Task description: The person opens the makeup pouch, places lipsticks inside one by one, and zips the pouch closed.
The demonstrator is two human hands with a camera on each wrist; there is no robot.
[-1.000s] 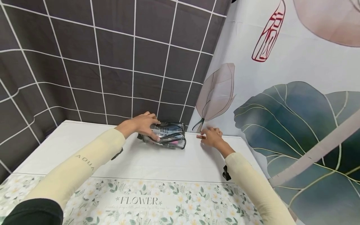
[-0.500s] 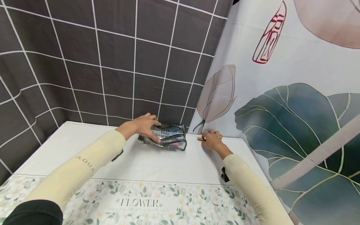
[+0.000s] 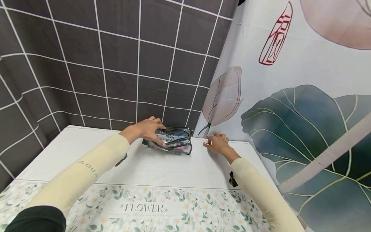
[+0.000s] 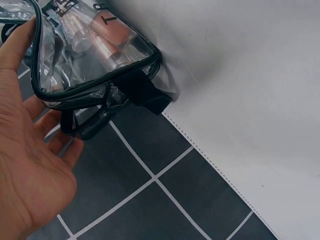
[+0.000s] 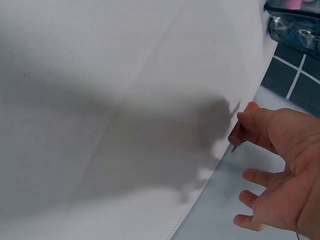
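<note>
A clear zip pouch (image 3: 182, 141) with black edging lies at the back of the white table. My left hand (image 3: 148, 129) holds its left end, thumb in front and fingers behind. Through the plastic in the left wrist view, several pinkish cosmetic tubes (image 4: 102, 42) show inside the pouch (image 4: 62, 95). To the pouch's right, near the back edge, my right hand (image 3: 218, 142) pinches a small reddish-brown tube (image 5: 238, 131) with an orange end between thumb and forefinger. The other fingers of that hand (image 5: 280, 175) are spread apart. Part of the tube is hidden by the fingers.
The white table (image 3: 162, 170) meets a dark gridded cloth (image 3: 121, 80) behind and a leaf-printed cloth (image 3: 290, 129) at the right. A floral mat (image 3: 145, 212) lettered FLOWER covers the front.
The small tube in my right hand has tipped slightly, its left end dropping a little toward the table's front. My left hand and the pouch stay in place.
</note>
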